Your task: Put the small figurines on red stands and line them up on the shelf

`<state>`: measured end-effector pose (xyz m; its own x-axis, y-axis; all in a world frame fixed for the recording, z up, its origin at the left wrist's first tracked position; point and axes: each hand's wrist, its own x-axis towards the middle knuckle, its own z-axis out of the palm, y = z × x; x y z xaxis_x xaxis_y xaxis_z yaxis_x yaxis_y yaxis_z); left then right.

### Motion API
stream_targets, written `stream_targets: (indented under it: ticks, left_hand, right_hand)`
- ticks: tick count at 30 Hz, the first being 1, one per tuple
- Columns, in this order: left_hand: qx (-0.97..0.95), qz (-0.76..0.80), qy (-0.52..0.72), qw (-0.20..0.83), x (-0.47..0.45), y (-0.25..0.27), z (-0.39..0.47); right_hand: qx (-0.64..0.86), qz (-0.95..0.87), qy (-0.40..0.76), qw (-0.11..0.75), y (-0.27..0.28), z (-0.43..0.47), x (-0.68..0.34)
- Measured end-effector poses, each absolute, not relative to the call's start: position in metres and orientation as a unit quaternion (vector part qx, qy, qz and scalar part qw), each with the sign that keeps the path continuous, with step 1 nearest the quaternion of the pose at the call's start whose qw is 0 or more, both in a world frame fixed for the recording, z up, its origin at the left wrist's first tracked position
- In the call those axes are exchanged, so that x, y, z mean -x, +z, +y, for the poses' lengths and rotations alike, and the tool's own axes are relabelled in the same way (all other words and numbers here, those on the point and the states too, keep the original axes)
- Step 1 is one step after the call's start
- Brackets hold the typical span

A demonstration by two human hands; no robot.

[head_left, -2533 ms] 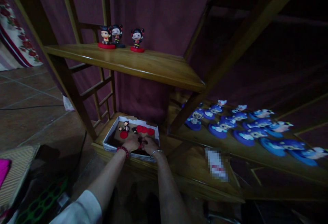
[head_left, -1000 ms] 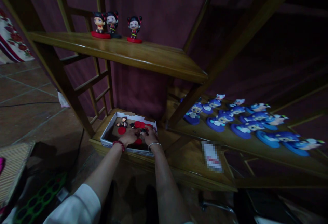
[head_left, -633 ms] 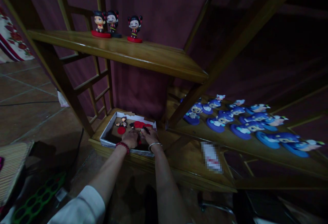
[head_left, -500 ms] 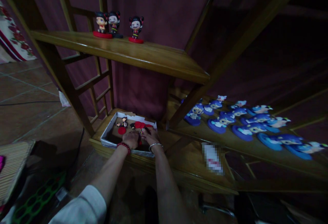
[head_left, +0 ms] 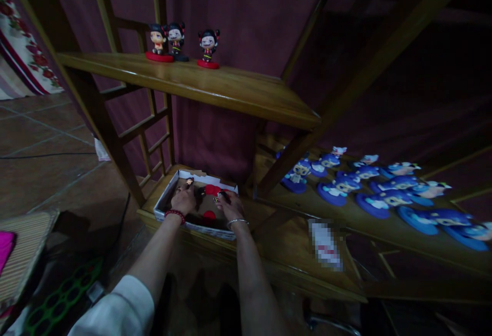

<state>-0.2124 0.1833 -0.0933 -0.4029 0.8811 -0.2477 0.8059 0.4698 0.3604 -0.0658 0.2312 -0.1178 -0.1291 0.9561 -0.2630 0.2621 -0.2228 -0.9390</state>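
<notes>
A shallow white cardboard box (head_left: 166, 191) rests on the low wooden shelf. In its left part, my left hand (head_left: 183, 200), with a red bead bracelet, reaches down over a small black-haired figurine (head_left: 189, 181). Its fingertips are too dark and hidden to show whether they grip it. My right hand (head_left: 232, 206), with a silver bangle, is closed around another small dark figurine (head_left: 217, 198) at the box's right side. Between the hands a red round base (head_left: 209, 215) lies on the box floor, and red pieces (head_left: 211, 189) lie near the back wall.
Above the box runs a wooden shelf (head_left: 246, 87) with three figurines (head_left: 208, 49) on red and dark bases. Several blue figurines (head_left: 340, 187) stand on the right shelf. A blurred white item (head_left: 325, 244) lies on the lower ledge. A green holed rack (head_left: 61, 295) is at lower left.
My left hand has moved left, from the box's middle to the figurines at its left. My right hand has drawn slightly apart, with a figurine in it. The red base between them now shows.
</notes>
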Motion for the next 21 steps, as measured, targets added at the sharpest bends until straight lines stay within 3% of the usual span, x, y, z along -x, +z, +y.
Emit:
stream_targets:
  ticks: [11,21]
  left_hand:
    - [-0.560,0.782,0.068,0.265,0.180,-0.080,0.176]
    - [-0.564,0.788,-0.022,0.245,0.190,-0.076,0.162]
  right_hand:
    - [0.574,-0.590,0.485,0.296,-0.127,0.236,0.063]
    - [0.552,-0.535,0.540,0.343,-0.119,0.233,0.064]
